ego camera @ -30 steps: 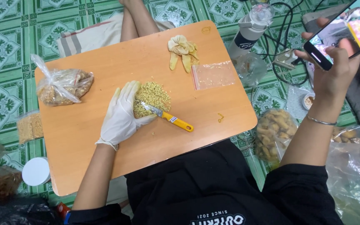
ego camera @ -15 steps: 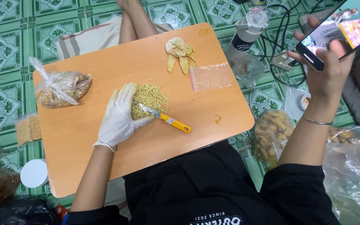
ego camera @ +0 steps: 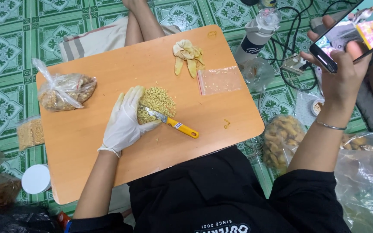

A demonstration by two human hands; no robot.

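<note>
Head view: chopped pile (ego camera: 156, 102) at table (ego camera: 109, 172) centre, already fine; gloved left hand (ego camera: 124, 118) cups it, fingers together. Knife (ego camera: 173, 124) lies beside, unheld. Right hand (ego camera: 339, 71) clasps phone (ego camera: 350, 32) off the right edge. Zip bag (ego camera: 221, 80) near the far edge holds no pieces.

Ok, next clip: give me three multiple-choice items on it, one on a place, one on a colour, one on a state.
1. Where does the knife lie?
A. on the floor tiles
B. on the wooden table, blade at the chopped pile
C. inside the tied bag

2. What colour is the knife's handle?
A. yellow
B. blue
C. black

3. What is the right hand doing?
A. resting flat on the table
B. gripping the knife
C. holding up a phone

Answers: B, the blade tip touches the pile beside the gloved left hand; A, the handle is plainly yellow; C, its fingers wrap the phone off the table.
</note>
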